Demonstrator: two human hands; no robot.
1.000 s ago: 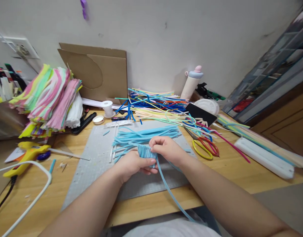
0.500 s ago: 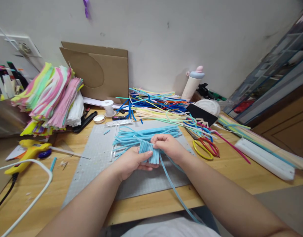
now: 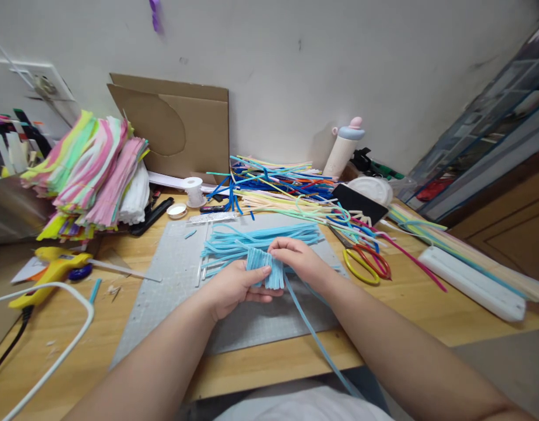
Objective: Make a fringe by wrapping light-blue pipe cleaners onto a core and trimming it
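Between my hands is a folded panel of light-blue pipe cleaners [image 3: 275,272], its ridges side by side. My left hand [image 3: 243,285] grips it from the left, thumb across the front and fingers underneath. At its upper right edge my right hand [image 3: 296,257] pinches it; the fingertips partly hide what they hold. A long loose blue strand [image 3: 311,330] runs from the panel down past the table's front edge. Just behind my hands, a pile of light-blue pipe cleaners [image 3: 261,235] lies on the grey cutting mat [image 3: 164,304].
Scissors [image 3: 361,266] with yellow and red handles lie right of the mat, near a white power strip [image 3: 471,283]. At left are a yellow glue gun [image 3: 54,272] and its looping cable. Colourful pipe cleaners [image 3: 278,181], a bottle [image 3: 342,152] and cardboard [image 3: 199,128] stand behind.
Both hands stay in nearly the same place, still holding the blue panel. The panel has tilted very slightly, and the view has shifted a little.
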